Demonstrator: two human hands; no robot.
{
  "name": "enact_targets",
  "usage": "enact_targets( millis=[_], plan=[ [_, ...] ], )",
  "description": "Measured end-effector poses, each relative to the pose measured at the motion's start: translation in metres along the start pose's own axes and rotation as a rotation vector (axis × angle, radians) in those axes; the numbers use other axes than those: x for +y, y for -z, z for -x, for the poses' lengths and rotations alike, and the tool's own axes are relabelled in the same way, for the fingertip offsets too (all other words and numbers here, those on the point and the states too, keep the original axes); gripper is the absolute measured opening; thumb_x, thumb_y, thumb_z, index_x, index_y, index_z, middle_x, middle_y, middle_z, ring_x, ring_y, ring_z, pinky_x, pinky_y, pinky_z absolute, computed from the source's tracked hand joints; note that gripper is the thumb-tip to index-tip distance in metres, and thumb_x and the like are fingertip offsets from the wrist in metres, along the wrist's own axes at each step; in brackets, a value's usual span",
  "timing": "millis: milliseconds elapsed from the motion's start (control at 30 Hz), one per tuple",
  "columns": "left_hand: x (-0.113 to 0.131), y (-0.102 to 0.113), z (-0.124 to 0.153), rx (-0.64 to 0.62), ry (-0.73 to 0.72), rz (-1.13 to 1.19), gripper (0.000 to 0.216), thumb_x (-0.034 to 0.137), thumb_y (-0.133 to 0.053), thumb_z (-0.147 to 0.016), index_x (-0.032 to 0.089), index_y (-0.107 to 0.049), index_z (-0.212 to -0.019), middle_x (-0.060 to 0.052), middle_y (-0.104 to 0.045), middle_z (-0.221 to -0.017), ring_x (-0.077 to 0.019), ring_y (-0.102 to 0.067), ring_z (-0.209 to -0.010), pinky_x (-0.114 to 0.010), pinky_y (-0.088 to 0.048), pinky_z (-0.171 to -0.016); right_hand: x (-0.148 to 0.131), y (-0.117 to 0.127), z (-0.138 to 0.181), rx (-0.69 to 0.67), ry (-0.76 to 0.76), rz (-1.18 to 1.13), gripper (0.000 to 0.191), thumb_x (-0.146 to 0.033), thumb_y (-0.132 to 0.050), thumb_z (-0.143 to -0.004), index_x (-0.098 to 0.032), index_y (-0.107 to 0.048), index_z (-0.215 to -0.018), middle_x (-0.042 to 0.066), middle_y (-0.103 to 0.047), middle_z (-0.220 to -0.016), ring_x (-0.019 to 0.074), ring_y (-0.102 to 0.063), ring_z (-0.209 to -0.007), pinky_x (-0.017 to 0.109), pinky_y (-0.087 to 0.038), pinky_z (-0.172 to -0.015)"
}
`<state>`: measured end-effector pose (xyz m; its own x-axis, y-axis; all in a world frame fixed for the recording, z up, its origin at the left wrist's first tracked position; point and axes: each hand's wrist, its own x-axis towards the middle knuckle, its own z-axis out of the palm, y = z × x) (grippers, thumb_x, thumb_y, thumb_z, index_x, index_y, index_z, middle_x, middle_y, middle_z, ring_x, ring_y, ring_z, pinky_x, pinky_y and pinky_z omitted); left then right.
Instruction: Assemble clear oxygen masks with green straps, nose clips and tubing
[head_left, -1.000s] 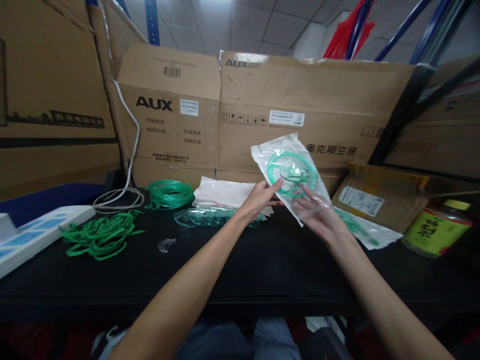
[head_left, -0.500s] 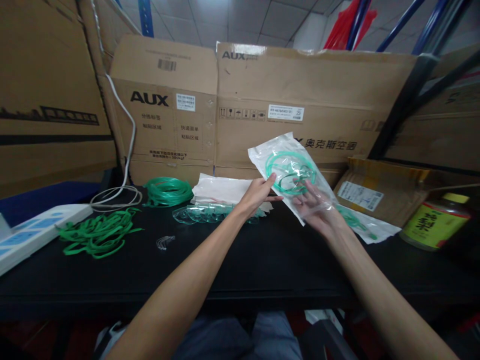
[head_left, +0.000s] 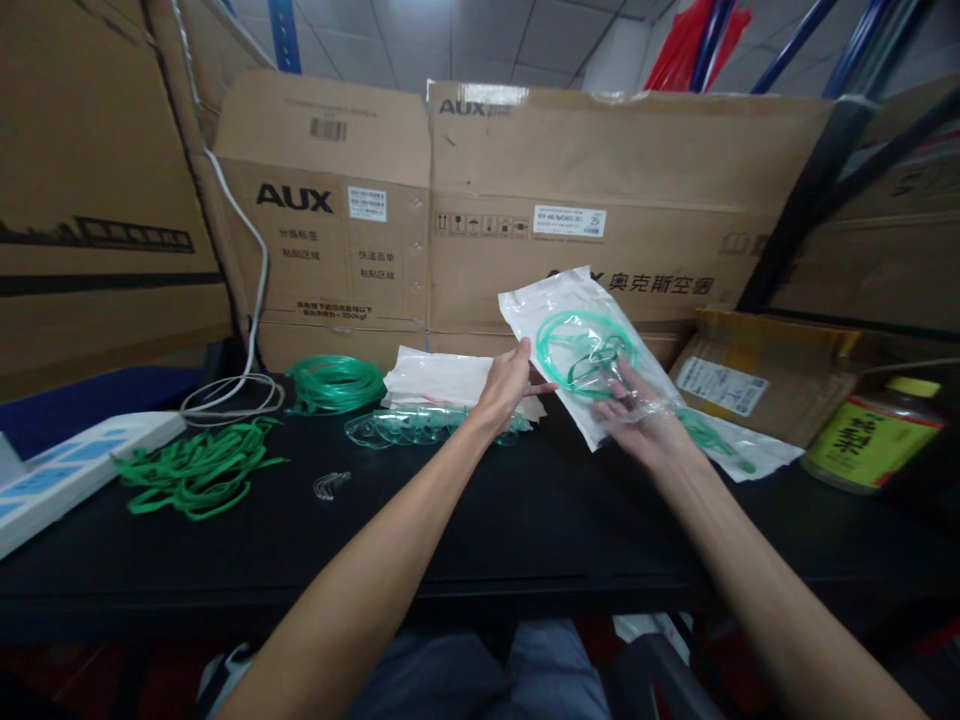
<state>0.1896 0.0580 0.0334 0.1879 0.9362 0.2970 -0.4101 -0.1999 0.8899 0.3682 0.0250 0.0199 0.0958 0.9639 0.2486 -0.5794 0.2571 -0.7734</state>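
Observation:
I hold a clear plastic pouch point(head_left: 568, 315) with a coil of green tubing point(head_left: 585, 350) inside, lifted above the black table point(head_left: 480, 530). My left hand point(head_left: 508, 385) pinches the pouch's left edge. My right hand point(head_left: 637, 420) grips its lower right part, fingers reaching inside or behind the plastic. A row of clear masks point(head_left: 420, 425) and a stack of white pouches point(head_left: 450, 378) lie just below my left hand.
On the left lie a green tubing coil point(head_left: 334, 382), a heap of green straps point(head_left: 199, 465), a white cable point(head_left: 232, 395) and a white power strip point(head_left: 67, 480). A filled pouch point(head_left: 739, 450), a flat carton point(head_left: 757, 385) and a yellow-labelled jar point(head_left: 870, 445) sit right. Cardboard boxes point(head_left: 525, 210) wall the back.
The pouch has shifted slightly to the right and turned a little in my hands. My left hand slid up along its edge; my right hand stays on it.

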Motion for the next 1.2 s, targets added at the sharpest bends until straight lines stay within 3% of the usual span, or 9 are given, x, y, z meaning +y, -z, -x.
enact_targets(
  millis=[167,333,467,733,1000,1200],
  plan=[
    [0.004,0.006,-0.003,0.017,-0.018,-0.028,0.03,0.031,-0.051,-0.1,0.009,-0.07,-0.091,-0.014,-0.074,-0.099,-0.0153,-0.068,-0.073,-0.037,-0.063,-0.081,-0.002,0.003,0.001,-0.016,0.003,0.009,0.036,-0.031,-0.091,-0.069,-0.024,-0.057,-0.075,-0.011,-0.047,-0.049,0.0048,-0.037,-0.037,0.017,-0.036,-0.036],
    [0.001,0.007,-0.005,0.019,-0.013,-0.074,0.033,0.037,-0.065,-0.093,0.01,-0.068,-0.074,-0.007,-0.068,-0.072,-0.0118,-0.061,-0.061,-0.04,-0.064,-0.08,-0.001,0.002,0.005,-0.022,-0.033,0.032,0.033,-0.029,-0.089,-0.072,-0.024,-0.056,-0.073,-0.011,-0.042,-0.046,0.0046,-0.032,-0.034,0.017,-0.036,-0.035],
    [-0.004,0.007,-0.007,0.055,-0.016,-0.085,0.036,0.04,-0.067,-0.092,0.011,-0.068,-0.072,-0.006,-0.066,-0.071,-0.0128,-0.063,-0.061,-0.041,-0.064,-0.082,-0.001,-0.002,0.008,-0.011,-0.045,0.047,0.027,-0.025,-0.086,-0.075,-0.023,-0.059,-0.076,-0.011,-0.042,-0.046,0.0044,-0.031,-0.034,0.017,-0.035,-0.034],
    [0.002,0.013,-0.015,0.25,-0.066,-0.05,0.036,0.041,-0.068,-0.091,0.012,-0.066,-0.07,-0.003,-0.06,-0.064,-0.0118,-0.063,-0.058,-0.035,-0.064,-0.078,-0.002,-0.012,0.015,0.023,-0.08,0.051,0.039,-0.021,-0.084,-0.077,-0.02,-0.047,-0.066,-0.011,-0.041,-0.045,0.0008,-0.023,-0.031,0.013,-0.025,-0.029],
    [0.022,0.03,-0.021,0.48,-0.176,0.004,0.034,0.031,-0.058,-0.097,0.013,-0.062,-0.067,0.002,-0.053,-0.059,-0.0103,-0.062,-0.056,-0.029,-0.062,-0.074,-0.013,-0.013,0.021,0.017,-0.135,0.056,0.034,-0.02,-0.077,-0.085,-0.02,-0.047,-0.07,-0.013,-0.039,-0.042,0.0011,-0.021,-0.028,0.013,-0.028,-0.03],
    [0.027,0.043,-0.027,0.591,-0.242,0.031,0.032,0.031,-0.057,-0.097,0.015,-0.059,-0.07,0.0,-0.055,-0.066,-0.0139,-0.07,-0.069,-0.028,-0.061,-0.076,-0.02,-0.006,0.019,0.109,-0.099,0.027,0.034,-0.022,-0.064,-0.095,-0.021,-0.042,-0.069,-0.012,-0.038,-0.041,0.0029,-0.021,-0.028,0.013,-0.027,-0.029]
  ],
)
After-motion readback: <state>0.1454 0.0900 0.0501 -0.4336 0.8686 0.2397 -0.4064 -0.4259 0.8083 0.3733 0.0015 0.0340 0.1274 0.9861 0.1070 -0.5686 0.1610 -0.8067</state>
